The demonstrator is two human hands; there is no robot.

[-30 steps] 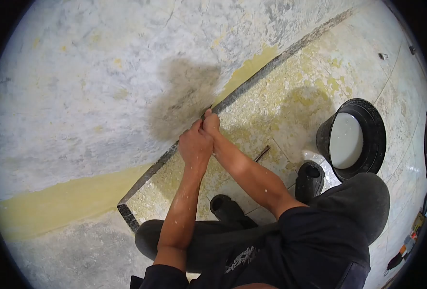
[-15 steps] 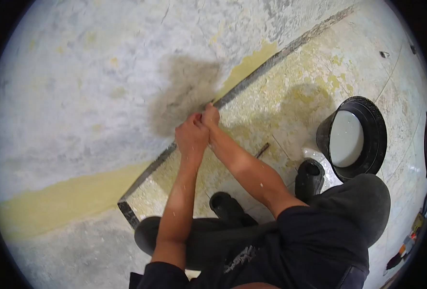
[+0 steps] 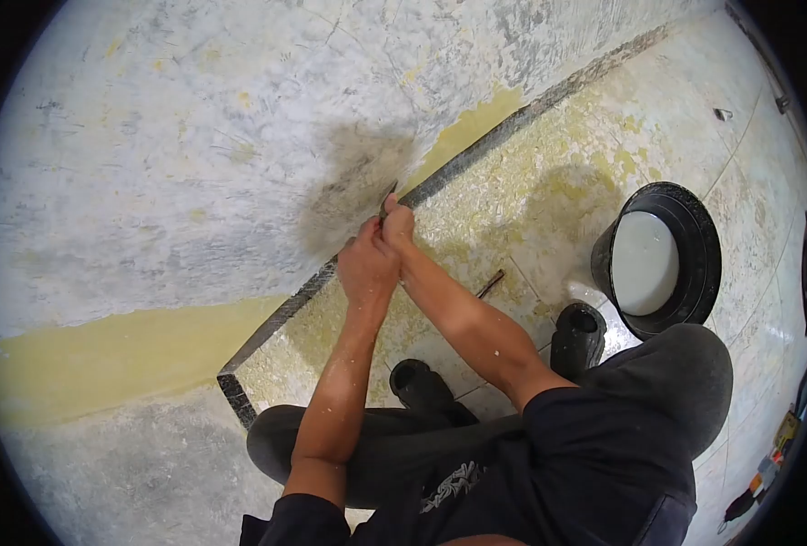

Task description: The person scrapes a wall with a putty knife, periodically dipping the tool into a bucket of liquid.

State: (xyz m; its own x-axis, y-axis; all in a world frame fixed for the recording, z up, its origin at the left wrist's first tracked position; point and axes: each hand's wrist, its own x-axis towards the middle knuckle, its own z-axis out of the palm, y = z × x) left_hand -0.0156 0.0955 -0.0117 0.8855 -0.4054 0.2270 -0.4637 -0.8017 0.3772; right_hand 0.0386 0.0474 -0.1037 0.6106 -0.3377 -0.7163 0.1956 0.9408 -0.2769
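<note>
Both hands are closed together on a thin scraper (image 3: 390,191), whose narrow dark blade tip shows above my fingers near the foot of the wall (image 3: 194,182). My right hand (image 3: 397,227) is farther forward, close to the blade. Just behind it, my left hand (image 3: 367,264) presses against it with its fingers curled in; the handle is hidden between them. Beneath the hands runs the dark skirting strip (image 3: 458,164). Yellow paint (image 3: 472,127) remains on the wall beside the strip, and the surface around it is whitish and patchy.
A black bucket (image 3: 717,264) with milky liquid (image 3: 645,264) stands on the right. A thin stick-like tool (image 3: 491,284) lies on the tiles, near two black shoes (image 3: 578,337). Yellow flakes (image 3: 476,209) litter the floor. Several small items (image 3: 767,473) lie at the far right.
The scraper's blade tip now shows more clearly above my right hand, tilted up. Both hands have shifted only slightly, and the whole view has moved a little.
</note>
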